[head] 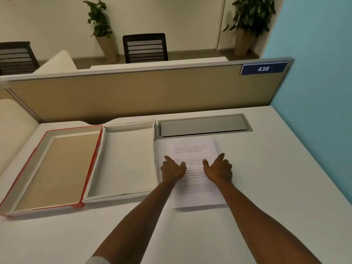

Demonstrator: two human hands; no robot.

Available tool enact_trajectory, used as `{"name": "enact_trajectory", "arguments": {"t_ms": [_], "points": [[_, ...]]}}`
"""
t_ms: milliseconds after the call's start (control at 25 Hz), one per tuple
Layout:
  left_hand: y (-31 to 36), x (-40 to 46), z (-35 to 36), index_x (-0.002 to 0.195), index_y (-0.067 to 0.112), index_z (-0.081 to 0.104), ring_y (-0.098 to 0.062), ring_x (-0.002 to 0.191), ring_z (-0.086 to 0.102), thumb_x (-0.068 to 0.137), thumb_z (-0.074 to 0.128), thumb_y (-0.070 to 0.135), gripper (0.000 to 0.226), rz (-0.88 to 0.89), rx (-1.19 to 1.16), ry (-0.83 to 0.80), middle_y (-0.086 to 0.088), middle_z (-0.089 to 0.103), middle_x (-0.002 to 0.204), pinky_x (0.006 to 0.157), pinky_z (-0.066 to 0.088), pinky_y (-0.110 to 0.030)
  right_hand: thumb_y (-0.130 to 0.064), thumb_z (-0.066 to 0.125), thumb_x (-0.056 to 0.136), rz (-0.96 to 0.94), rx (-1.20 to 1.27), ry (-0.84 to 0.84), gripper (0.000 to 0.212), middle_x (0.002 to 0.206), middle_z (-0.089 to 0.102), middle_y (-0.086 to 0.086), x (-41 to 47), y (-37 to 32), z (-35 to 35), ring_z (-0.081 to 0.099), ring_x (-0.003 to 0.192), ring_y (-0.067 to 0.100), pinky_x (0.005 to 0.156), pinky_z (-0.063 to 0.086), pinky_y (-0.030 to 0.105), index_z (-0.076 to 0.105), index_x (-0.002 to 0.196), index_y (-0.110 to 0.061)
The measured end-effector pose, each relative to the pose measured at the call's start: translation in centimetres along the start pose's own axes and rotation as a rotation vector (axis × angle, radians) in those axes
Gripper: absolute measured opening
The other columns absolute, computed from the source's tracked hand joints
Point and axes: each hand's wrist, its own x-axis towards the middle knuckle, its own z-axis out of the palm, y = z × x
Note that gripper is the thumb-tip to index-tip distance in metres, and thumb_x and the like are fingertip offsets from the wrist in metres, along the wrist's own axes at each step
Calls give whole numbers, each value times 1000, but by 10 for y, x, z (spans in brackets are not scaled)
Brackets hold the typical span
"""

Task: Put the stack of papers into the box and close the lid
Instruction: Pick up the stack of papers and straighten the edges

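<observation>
A stack of white printed papers (pixel 192 147) lies flat on the white desk, just right of the box. The box (pixel 122 196) is a shallow white tray standing open with nothing inside. Its lid (pixel 91 164), red on the outside with a tan inner panel, lies upturned to the left, touching the box. My left hand (pixel 172 169) hovers over or rests on the left edge of the papers, fingers apart. Over the right edge is my right hand (pixel 219 169), also spread, thumb pointing inward. Neither hand grips anything.
A grey metal cable flap (pixel 203 125) is set into the desk right behind the papers. A tan partition (pixel 133 96) with a blue "438" sign (pixel 263 68) closes off the back. A light blue wall (pixel 314 73) stands to the right. Chairs and potted plants stand beyond.
</observation>
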Motion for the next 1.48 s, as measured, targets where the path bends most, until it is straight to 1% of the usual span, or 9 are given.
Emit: {"name": "enact_trajectory", "arguments": {"t_ms": [160,280,400,560,800,960,1080,1240,1480], "points": [[-3,2,3,157,8,14,-38,147,33,91,65,43,91,-132,-264,57,-15,30,161,117,36,-51,-47,68,85,12,-27,-38,84,140,47,21,5,9,5,47,128,36,99,49,44,32,144,1],[0,10,-2,150,4,30,-36,136,46,94,62,40,73,-219,-371,41,-15,44,151,100,45,-42,-45,72,83,8,-57,-42,72,133,51,19,9,8,4,50,123,34,96,49,41,45,133,-1],[2,18,-3,140,4,43,-32,115,55,94,60,39,60,-211,-339,27,-13,55,130,83,43,-37,-47,74,81,11,-88,-47,65,128,54,17,14,6,3,53,120,31,93,50,39,52,125,-5],[1,26,-1,130,10,54,-24,100,57,89,63,40,51,-149,-254,49,-8,63,127,80,50,-37,-48,75,79,21,-101,-50,61,126,56,15,20,7,3,56,116,31,92,51,38,56,120,-7],[11,16,13,132,9,45,-32,117,59,84,67,45,64,-24,108,130,-10,56,129,96,55,-46,-51,75,79,19,-133,-43,60,124,58,14,20,6,2,58,113,30,89,52,37,58,118,-8],[25,18,15,116,10,53,-25,94,67,81,71,43,51,-56,-2,147,-6,66,113,82,61,-38,-51,74,79,15,-143,-32,59,124,58,14,20,5,1,59,112,29,88,53,36,59,116,-9],[24,24,9,110,9,54,-16,74,60,84,72,39,43,-109,-149,135,-7,67,108,69,54,-29,-51,74,79,4,-140,-36,59,125,58,14,20,6,-1,58,114,29,89,53,36,59,117,-9],[23,27,1,138,13,35,-24,100,54,85,74,36,70,-163,-318,56,-3,48,114,79,47,-36,-51,74,80,-6,-121,-36,60,126,57,14,19,7,-2,57,115,30,89,52,37,58,119,-8],[13,30,-2,137,24,34,-25,100,56,87,70,42,64,-115,-414,-19,-4,53,119,80,47,-41,-50,74,80,-11,-103,-40,60,127,55,14,19,8,-3,56,116,30,89,52,37,58,120,-8]]}}
